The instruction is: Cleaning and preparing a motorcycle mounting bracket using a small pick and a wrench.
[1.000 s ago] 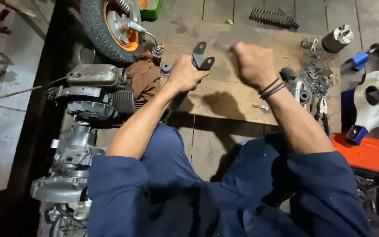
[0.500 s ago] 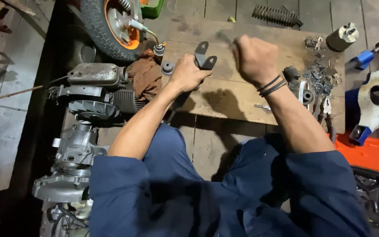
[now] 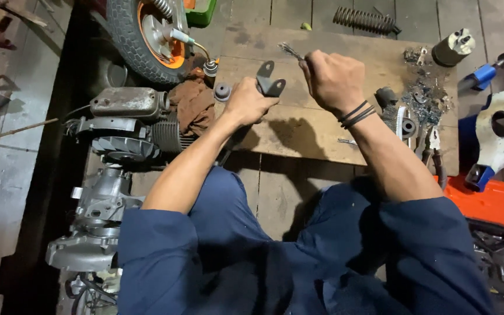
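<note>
You have no labels, signs or screens in front of you. The only things that pass for containers are two boxes. A green plastic box (image 3: 200,13) sits at the top edge of your view, just right of the tyre (image 3: 125,41), with only its lower corner showing. An orange plastic case (image 3: 488,201) lies at your right, beside your right elbow, flat and rounded at the corner, below the white and blue part (image 3: 500,140). Neither shows a visible sticker.

Repair workshop (engine (image 3: 121,125), wheel (image 3: 147,32), scattered parts (image 3: 424,99))
</note>
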